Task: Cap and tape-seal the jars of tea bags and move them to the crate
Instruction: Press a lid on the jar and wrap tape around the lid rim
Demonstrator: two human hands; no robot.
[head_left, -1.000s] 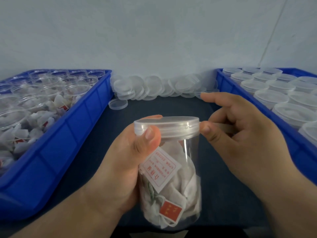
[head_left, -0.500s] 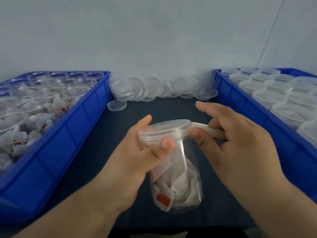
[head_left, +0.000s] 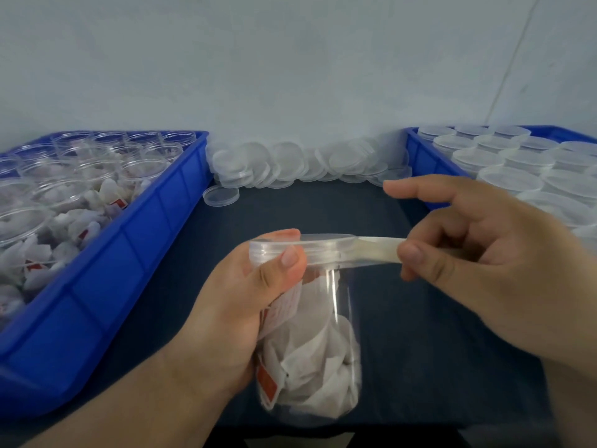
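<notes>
One jar, taping step: our left hand grips it at the lid, our right hand pinches tape stretched right of the jar; next, we judge, wrap it round.

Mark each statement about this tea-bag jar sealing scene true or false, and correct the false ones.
1. The left hand grips the jar near its cap. True.
2. The right hand holds nothing. False: it pinches a tape strip running to the cap.
3. Loose lids lie between the left crate and the right crate. True.
4. The right crate's jars are uncapped. False: they are capped; the left crate holds the open ones.
</notes>
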